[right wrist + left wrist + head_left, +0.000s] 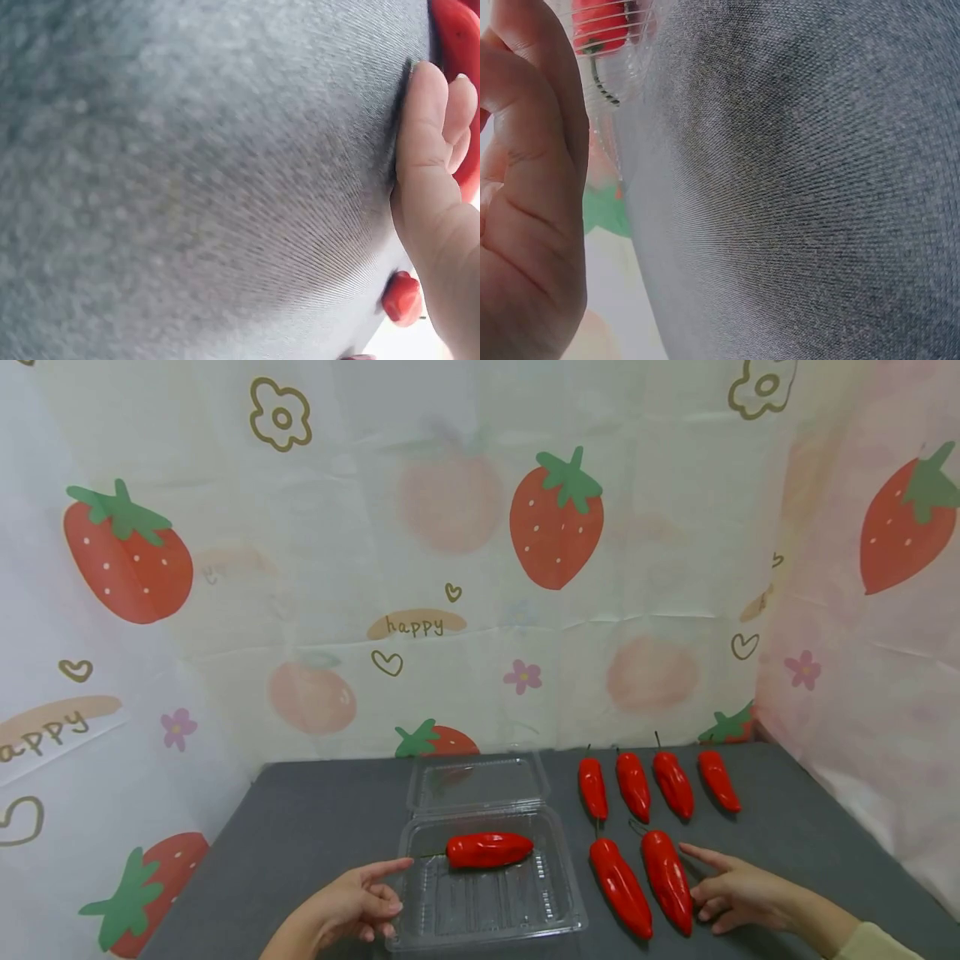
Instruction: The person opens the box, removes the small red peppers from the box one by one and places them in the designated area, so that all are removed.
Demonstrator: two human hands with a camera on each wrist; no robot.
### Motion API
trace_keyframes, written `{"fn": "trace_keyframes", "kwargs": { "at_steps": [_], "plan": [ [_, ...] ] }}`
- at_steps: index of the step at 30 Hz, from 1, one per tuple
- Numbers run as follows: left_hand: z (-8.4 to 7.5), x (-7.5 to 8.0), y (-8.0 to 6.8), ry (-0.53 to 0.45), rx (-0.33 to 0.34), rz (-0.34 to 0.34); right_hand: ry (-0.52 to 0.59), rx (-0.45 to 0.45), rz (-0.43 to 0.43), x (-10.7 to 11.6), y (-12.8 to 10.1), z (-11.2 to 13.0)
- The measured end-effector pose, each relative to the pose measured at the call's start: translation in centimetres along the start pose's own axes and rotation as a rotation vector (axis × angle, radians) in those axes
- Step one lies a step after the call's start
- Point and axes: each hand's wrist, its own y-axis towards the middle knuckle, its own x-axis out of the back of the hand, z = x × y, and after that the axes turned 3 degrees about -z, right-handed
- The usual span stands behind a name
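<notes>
A clear plastic clamshell box [487, 906] stands on the grey table with its lid [480, 783] folded back. One red chili pepper [489, 850] lies crosswise in the base, stem to the left. My left hand [347, 900] is at the box's left edge, index finger extended and the others loosely bent, holding nothing. Whether it touches the rim I cannot tell. To the right of the box, my right hand [742, 889] is beside a front red chili pepper [667, 881], fingertips close to its right side; contact is unclear. Another red chili pepper [621, 887] lies just left of that one.
Behind the front pair, several red chili peppers form a row, from the leftmost pepper [592, 788] to the rightmost pepper [719, 781]. A strawberry-printed curtain [465, 568] rises along the back and both sides of the grey table [300, 827].
</notes>
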Motion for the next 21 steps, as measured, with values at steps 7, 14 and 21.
{"fn": "trace_keyframes", "kwargs": {
  "at_steps": [7, 14, 21],
  "plan": [
    [0.0, 0.0, -0.1, 0.002, -0.002, -0.003, -0.018, 0.042, -0.044, -1.4, -1.2, 1.5],
    [-0.1, -0.1, -0.2, -0.005, 0.005, 0.003, -0.019, 0.095, 0.007, -2.0, -1.3, 3.1],
    [-0.1, -0.1, -0.2, -0.003, 0.0, 0.001, -0.026, 0.139, 0.036, -3.0, -0.9, 4.9]
  ]
}}
